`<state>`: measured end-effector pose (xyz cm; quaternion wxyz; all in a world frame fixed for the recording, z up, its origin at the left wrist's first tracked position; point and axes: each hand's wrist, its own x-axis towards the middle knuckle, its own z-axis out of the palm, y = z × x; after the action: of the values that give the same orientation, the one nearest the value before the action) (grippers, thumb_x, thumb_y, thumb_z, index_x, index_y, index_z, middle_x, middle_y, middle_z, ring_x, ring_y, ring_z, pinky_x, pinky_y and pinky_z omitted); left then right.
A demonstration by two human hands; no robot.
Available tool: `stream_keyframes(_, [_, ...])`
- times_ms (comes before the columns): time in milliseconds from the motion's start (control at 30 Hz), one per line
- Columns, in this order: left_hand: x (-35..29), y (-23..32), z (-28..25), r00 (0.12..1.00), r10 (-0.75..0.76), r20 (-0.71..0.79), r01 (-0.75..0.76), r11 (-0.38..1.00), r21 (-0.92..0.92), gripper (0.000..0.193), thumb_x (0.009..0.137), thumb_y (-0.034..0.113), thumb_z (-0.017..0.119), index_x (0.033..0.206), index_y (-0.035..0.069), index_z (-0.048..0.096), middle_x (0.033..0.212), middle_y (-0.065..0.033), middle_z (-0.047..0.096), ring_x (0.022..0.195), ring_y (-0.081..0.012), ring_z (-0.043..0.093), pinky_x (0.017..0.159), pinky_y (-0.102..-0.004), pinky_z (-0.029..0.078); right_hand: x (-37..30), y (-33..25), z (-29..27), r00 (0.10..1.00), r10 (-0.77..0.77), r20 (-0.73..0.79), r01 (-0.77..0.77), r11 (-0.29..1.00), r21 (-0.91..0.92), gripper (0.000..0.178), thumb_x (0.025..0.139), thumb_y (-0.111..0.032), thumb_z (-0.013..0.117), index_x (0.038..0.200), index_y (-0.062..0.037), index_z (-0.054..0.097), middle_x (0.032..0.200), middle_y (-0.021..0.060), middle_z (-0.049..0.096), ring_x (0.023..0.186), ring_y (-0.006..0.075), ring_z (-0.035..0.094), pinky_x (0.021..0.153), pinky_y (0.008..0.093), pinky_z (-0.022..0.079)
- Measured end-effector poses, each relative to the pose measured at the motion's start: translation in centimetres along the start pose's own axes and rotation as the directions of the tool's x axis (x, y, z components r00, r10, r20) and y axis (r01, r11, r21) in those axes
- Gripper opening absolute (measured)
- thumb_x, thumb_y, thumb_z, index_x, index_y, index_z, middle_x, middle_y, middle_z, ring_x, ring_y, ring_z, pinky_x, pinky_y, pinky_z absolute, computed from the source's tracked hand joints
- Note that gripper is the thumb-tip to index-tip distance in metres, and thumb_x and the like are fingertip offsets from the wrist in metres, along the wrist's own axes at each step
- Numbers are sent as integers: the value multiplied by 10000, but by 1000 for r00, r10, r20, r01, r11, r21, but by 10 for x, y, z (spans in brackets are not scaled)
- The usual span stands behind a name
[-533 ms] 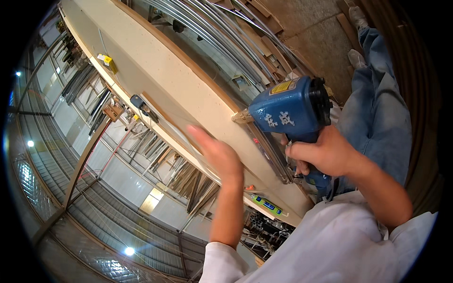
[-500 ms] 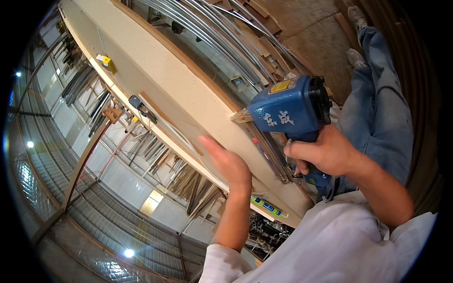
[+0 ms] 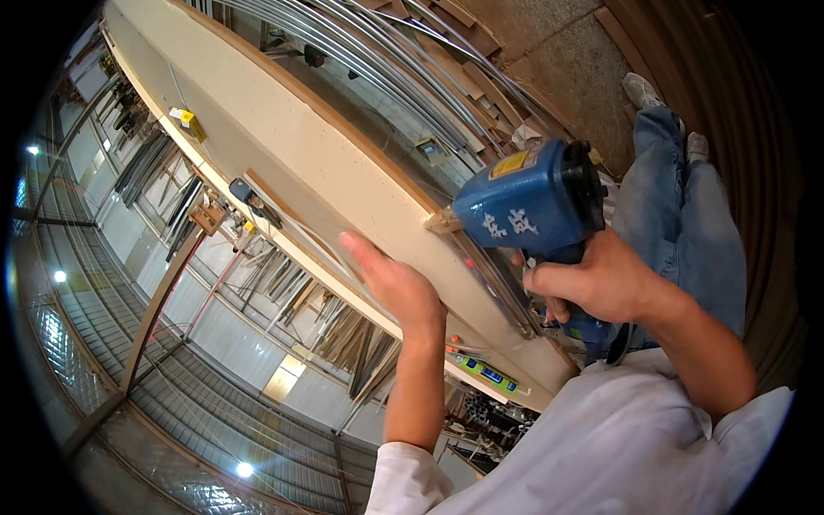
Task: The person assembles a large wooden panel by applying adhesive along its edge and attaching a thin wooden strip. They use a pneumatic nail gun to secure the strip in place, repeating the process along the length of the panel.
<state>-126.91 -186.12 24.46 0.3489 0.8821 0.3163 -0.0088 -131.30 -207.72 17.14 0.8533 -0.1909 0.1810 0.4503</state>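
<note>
My right hand (image 3: 596, 279) is wrapped round the handle of a blue nail gun (image 3: 519, 206) with a black cap at its back end. The gun's nose meets the wooden edge strip of a long cream-coloured board (image 3: 343, 163). Over the board's surface my left hand (image 3: 396, 287) is spread out with nothing in it. Its fingers point away from me, and it seems to lie on or just above the panel. How the finger rests on the gun's trigger is partly hidden.
A green spirit level (image 3: 487, 375) lies on the board near me. Farther along are a dark tool (image 3: 249, 197) and a small yellow box (image 3: 187, 122). Metal tubes (image 3: 360, 60) run beside the board. Wood offcuts (image 3: 468, 43) lie on the floor near my legs.
My left hand has shifted slightly left and nearer me across the board. The nail gun stays in my right hand, its nose at the edge strip. The view has tilted a little.
</note>
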Motion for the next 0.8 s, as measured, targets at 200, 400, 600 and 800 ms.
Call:
stream_keyframes(200, [-1, 8, 3, 999, 41, 26, -42, 997, 63, 703, 1148, 497, 258, 1485, -82, 471, 1488, -168, 541, 1351, -261, 507, 1166, -355, 348, -11, 14, -2, 1000, 28, 0, -28, 1000, -9, 175, 877, -105, 687, 1022, -19, 639, 709, 39, 627, 563, 134, 622, 606, 323, 555])
stream_keyframes(400, [6, 7, 4, 995, 74, 71, -73, 997, -23, 647, 1149, 480, 276, 1495, -37, 452, 1478, -139, 542, 1322, -241, 525, 1140, -360, 385, -19, 28, -3, 1000, 14, 16, -14, 1000, -17, 171, 876, -101, 683, 1002, -5, 620, 628, 58, 607, 533, 148, 614, 596, 341, 561])
stream_keyframes(600, [12, 4, 3, 992, 98, 73, -97, 995, -20, 646, 1145, 477, 277, 1480, -38, 475, 1463, -140, 556, 1312, -250, 537, 1135, -366, 395, -28, 43, -8, 999, -1, 54, 2, 1000, -25, 149, 878, -95, 673, 979, -8, 606, 628, 61, 606, 525, 150, 609, 601, 346, 573])
stream_keyframes(800, [11, 8, 4, 994, 102, 36, -103, 994, 32, 730, 1136, 525, 274, 1471, -87, 486, 1467, -173, 558, 1338, -262, 520, 1141, -371, 381, -36, 59, -10, 999, 38, 30, -37, 999, -17, 167, 873, -87, 678, 997, -9, 598, 619, 63, 595, 514, 148, 593, 594, 350, 572])
